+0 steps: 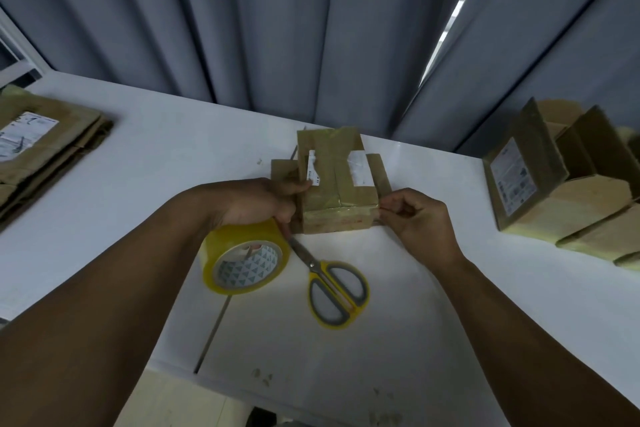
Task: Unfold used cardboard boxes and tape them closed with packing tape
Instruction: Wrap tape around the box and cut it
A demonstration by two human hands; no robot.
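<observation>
Mid-frame, the left hand (263, 201) grips the tape roll (244, 258) beside a half-taped box (334, 191); the right hand (420, 220) pinches the tape end (375, 211). Finished boxes (554, 191) sit right; the flat stack (45, 152) at left likely awaits.

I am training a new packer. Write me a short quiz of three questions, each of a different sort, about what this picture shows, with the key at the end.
1. Fill in: the right hand pinches the small box at its near ___ corner.
2. True or false: the scissors lie on top of the small box.
3. Choose one: the tape roll is A) just under the left hand, left of the scissors; B) on the pile of flat cardboard; C) beside the boxes at the far right.
Key: 1 right; 2 false, they lie on the table; 3 A.
</observation>
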